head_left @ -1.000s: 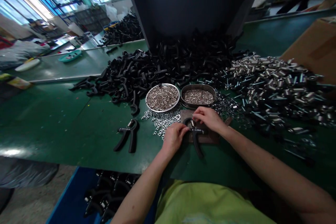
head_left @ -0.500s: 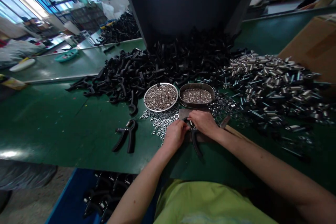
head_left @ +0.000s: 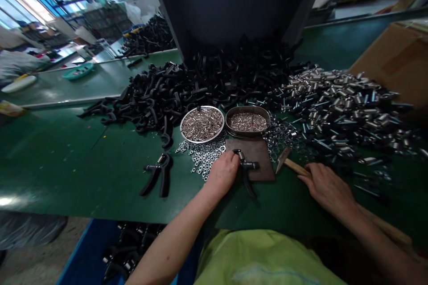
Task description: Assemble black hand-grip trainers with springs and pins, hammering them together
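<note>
My left hand is closed on a black spring clamp, holding it over a flat metal plate. A shiny spring shows near the clamp's top. To the right, my right hand has its fingers around the wooden handle of a hammer, whose head points toward the plate. Another black spring clamp lies on the green table left of my left hand. Small metal rings are scattered just beyond my left hand.
A round dish of metal pins and an oval tin of small metal parts stand behind the plate. Black clamp parts are heaped beyond, under a tipped grey bin. Springs and bolts pile up at right, near a cardboard box.
My right hand has left the clamp and moved right onto the hammer handle. My left hand still holds the clamp at the plate, which is now more exposed.
</note>
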Motion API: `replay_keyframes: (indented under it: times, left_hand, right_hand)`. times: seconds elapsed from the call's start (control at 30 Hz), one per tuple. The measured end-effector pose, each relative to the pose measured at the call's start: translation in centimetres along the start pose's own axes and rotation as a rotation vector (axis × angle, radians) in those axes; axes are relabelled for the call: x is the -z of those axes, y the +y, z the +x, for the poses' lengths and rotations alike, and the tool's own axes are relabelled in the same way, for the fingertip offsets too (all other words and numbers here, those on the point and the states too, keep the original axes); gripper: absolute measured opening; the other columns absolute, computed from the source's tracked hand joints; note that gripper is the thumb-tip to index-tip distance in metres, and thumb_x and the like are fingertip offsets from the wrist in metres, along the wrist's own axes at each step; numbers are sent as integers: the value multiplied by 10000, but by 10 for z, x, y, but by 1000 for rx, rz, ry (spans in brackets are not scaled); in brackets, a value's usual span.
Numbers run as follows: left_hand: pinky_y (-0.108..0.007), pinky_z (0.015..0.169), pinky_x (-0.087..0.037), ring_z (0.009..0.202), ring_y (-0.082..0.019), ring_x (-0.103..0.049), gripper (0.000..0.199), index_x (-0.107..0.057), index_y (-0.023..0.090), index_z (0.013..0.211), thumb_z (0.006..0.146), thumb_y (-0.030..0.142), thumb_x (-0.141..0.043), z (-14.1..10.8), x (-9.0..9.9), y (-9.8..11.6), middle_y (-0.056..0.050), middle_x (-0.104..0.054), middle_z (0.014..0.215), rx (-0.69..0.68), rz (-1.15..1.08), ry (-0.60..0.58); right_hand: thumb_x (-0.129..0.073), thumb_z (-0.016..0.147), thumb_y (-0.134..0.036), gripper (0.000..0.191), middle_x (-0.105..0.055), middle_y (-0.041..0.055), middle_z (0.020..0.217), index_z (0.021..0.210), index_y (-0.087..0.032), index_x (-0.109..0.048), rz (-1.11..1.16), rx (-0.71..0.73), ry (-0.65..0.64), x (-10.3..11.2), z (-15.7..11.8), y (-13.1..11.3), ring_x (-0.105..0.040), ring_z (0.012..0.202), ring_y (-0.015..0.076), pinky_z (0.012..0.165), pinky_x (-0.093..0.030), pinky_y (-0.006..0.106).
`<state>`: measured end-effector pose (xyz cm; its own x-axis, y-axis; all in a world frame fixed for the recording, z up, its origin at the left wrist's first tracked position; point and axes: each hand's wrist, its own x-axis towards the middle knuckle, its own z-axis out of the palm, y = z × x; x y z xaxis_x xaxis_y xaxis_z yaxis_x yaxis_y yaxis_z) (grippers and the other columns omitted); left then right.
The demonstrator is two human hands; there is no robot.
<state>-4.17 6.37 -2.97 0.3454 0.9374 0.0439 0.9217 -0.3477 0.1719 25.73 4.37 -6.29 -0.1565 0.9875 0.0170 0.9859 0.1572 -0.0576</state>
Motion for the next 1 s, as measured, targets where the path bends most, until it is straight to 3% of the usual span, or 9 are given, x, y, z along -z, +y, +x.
replay_keyframes:
  times: [0.13,0.3,0.47,0.57,0.67,0.73,0.87,1.0]
  left_hand:
    - [-294,700,-456,863,-204,-563,189,-583,155,958,926,211,-404,-3,-1,3,-94,-593,943,-51,68,4]
    - [-267,654,-452,867,-187,-574,196,-587,177,977,930,250,-411,0,-3,3,-74,-608,944,-73,87,-28]
    - [-267,684,-460,829,-175,-583,224,-620,198,902,922,316,-431,-3,-8,2,-41,-626,890,0,-32,40]
    - [-279,749,-470,865,-179,-577,188,-615,213,1008,898,286,-483,-15,-13,-1,-44,-622,918,34,-154,109]
    - [-308,854,-468,992,-196,-552,417,-484,187,1233,834,254,-586,-31,-17,-2,-84,-583,1093,99,-322,227]
    - [-317,891,-461,1040,-204,-531,508,-434,162,1272,809,264,-617,-39,-18,-1,-106,-547,1154,152,-383,269]
    - [-320,805,-492,979,-212,-545,441,-477,237,1272,840,246,-559,-44,-15,8,-85,-544,1137,196,-265,164]
    - [-322,729,-492,920,-224,-552,470,-491,320,1299,868,137,-446,-42,-12,13,-79,-592,1064,162,-96,28]
  right_hand:
    - [-399,882,-372,282,-643,124,994,1029,-179,-543,168,-38,54,10,6,-8,-627,806,260,636,-469,365]
    - [-306,936,-311,343,-681,74,1032,1194,-211,-509,588,147,76,50,28,-57,-661,865,198,738,-508,314]
    - [-333,925,-251,338,-655,90,1148,1199,-205,-524,602,254,31,41,47,-98,-640,1003,229,842,-508,369]
    - [-349,929,-256,325,-656,77,1156,1199,-218,-525,579,278,5,34,45,-100,-640,1010,227,859,-511,387]
    - [-331,937,-242,343,-637,72,1193,1232,-218,-504,603,319,87,39,30,-97,-624,1047,207,870,-515,360]
    - [-322,937,-233,360,-640,84,1183,1247,-203,-503,558,360,96,41,20,-97,-635,1023,212,839,-530,357]
    - [-330,942,-240,367,-667,72,1118,1263,-208,-505,399,410,9,30,10,-94,-675,893,208,742,-556,349]
    - [-327,959,-254,360,-651,71,1149,1261,-175,-506,322,371,162,15,2,-68,-641,980,179,789,-525,297]
